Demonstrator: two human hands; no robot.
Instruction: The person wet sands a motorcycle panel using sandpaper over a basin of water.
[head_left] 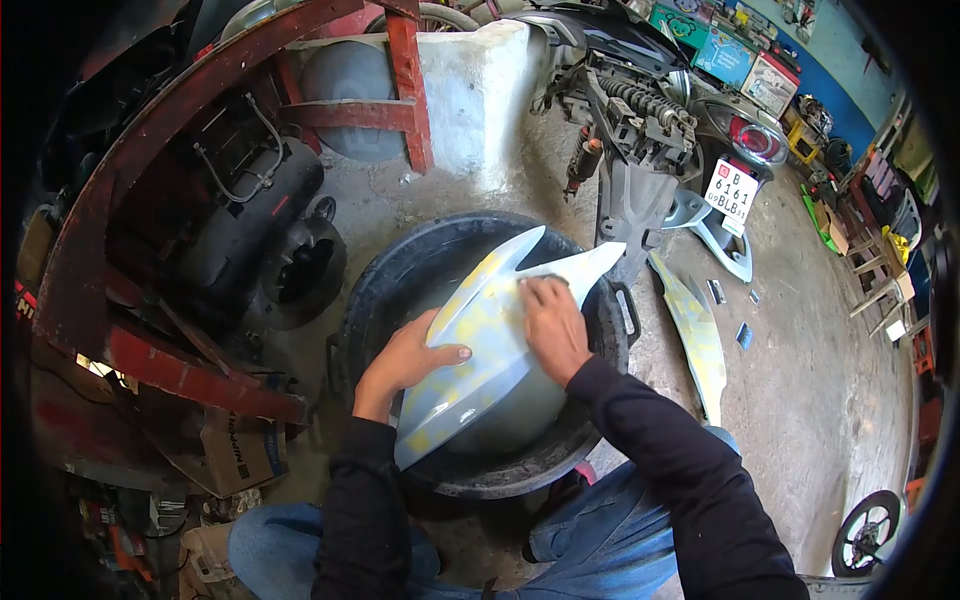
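A pale blue-white body panel with yellow patches [480, 345] is held tilted over a round black tub [372, 290] of cloudy water. My left hand [410, 358] grips the panel's left edge, its thumb lying on the top face. With fingers bent and pressed together, my right hand [555, 328] rests on the panel's upper right part, near the base of its two pointed ends. Whether something small lies under those fingers is hidden.
A similar panel [692, 330] lies on the floor to the right, beside small dark pieces [744, 335]. A partly dismantled motorcycle [640, 110] stands ahead. At left are a red frame [130, 190], a black tank [250, 215] and a cardboard box [240, 455].
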